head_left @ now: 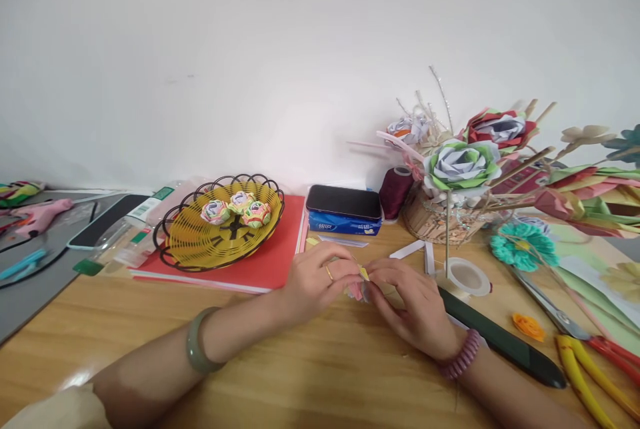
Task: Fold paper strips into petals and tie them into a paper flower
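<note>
Head view shows the left hand (320, 276) and the right hand (415, 297) close together over the wooden table (280, 376), fingers curled, their fingertips nearly closed on a small piece of pink, white and yellow paper (356, 290) between them. Just beyond the hands, a black phone (344, 202) lies on a blue packet (345, 222), with a dark purple thread spool (397, 194) beside it. Left of the hands, a yellow woven basket (187, 246) holds three small paper flowers (236, 208) and rests on a red paper stack (275, 249); farther left are a clear plastic bottle (113, 242), another phone (107, 221) and a pink glue gun (43, 217). Beyond the right hand stands a pot (440, 221) of larger paper flowers (463, 166), with a white roll (469, 277) nearer the hand. A dark green tool (510, 342) runs beside the right wrist, partly behind it. Farther right lie an orange flower (529, 326), red-handled scissors (563, 319), a yellow-handled tool (583, 376) and a teal flower (524, 246).
</note>
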Action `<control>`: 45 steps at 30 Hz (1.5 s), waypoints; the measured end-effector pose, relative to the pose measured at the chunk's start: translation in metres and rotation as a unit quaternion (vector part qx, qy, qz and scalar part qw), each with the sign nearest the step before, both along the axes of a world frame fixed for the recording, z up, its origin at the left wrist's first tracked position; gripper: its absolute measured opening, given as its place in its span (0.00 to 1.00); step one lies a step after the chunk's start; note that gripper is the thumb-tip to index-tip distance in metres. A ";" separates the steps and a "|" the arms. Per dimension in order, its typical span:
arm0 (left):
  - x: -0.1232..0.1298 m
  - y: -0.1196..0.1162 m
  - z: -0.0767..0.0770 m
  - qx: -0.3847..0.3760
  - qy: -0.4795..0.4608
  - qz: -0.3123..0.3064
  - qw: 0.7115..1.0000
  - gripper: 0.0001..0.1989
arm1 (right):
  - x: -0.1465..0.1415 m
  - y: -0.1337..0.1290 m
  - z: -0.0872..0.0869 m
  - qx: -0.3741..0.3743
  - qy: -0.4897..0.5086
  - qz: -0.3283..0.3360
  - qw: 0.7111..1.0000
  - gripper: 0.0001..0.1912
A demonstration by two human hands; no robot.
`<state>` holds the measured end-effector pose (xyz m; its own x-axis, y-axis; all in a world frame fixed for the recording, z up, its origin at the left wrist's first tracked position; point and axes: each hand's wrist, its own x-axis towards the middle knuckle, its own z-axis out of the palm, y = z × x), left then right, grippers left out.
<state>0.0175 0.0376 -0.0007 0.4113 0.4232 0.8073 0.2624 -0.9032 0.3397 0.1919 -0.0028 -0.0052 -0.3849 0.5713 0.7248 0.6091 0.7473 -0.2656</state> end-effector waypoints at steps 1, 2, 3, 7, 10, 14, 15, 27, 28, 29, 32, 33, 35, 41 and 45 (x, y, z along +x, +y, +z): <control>0.000 0.000 0.000 0.000 0.003 -0.001 1.000 0.06 | 0.000 0.000 0.000 -0.002 0.002 -0.001 1.000 0.12; 0.000 -0.001 0.000 0.003 0.006 -0.001 1.000 0.06 | 0.000 0.000 0.000 -0.004 0.003 -0.001 1.000 0.14; 0.000 -0.001 0.000 0.009 0.009 0.000 1.000 0.05 | 0.001 0.000 0.000 -0.006 0.000 0.002 1.000 0.15; -0.001 -0.001 -0.003 0.042 0.022 0.000 0.999 0.03 | 0.002 -0.001 0.001 -0.028 0.002 0.033 0.999 0.15; -0.001 0.000 -0.006 0.043 0.028 0.002 0.999 0.03 | 0.002 -0.001 0.000 -0.041 0.021 0.037 0.998 0.15; -0.001 0.001 -0.006 0.017 0.040 -0.005 0.999 0.04 | 0.001 -0.001 -0.001 -0.054 0.035 0.022 0.998 0.14; -0.001 0.001 -0.005 0.008 0.041 -0.009 0.999 0.05 | 0.000 -0.001 0.000 -0.060 0.037 0.018 0.997 0.13; 0.001 0.006 -0.004 -0.101 0.000 -0.051 0.994 0.05 | 0.000 0.001 0.004 -0.123 0.056 -0.007 0.991 0.07; 0.001 0.006 -0.004 -0.124 -0.003 -0.058 0.991 0.05 | 0.000 0.001 0.004 -0.129 0.059 -0.011 0.990 0.07; 0.001 0.006 -0.003 -0.151 -0.003 -0.061 0.987 0.05 | 0.000 0.001 0.003 -0.136 0.062 -0.014 0.989 0.07; 0.003 0.005 0.001 -0.260 0.003 -0.053 0.964 0.06 | 0.001 0.002 0.001 -0.158 0.076 -0.028 0.984 0.06; 0.003 0.005 0.002 -0.302 0.003 -0.051 0.952 0.06 | 0.001 0.002 0.001 -0.165 0.082 -0.032 0.982 0.05; 0.004 0.006 0.004 -0.388 -0.006 -0.060 0.920 0.05 | 0.002 0.003 -0.001 -0.179 0.094 -0.042 0.979 0.04; 0.005 0.010 0.003 -0.481 0.003 -0.112 0.870 0.07 | 0.003 0.005 -0.007 -0.216 0.139 -0.058 0.965 0.02; 0.005 0.012 0.004 -0.517 -0.001 -0.117 0.848 0.07 | 0.002 0.005 -0.005 -0.251 0.170 -0.044 0.952 0.04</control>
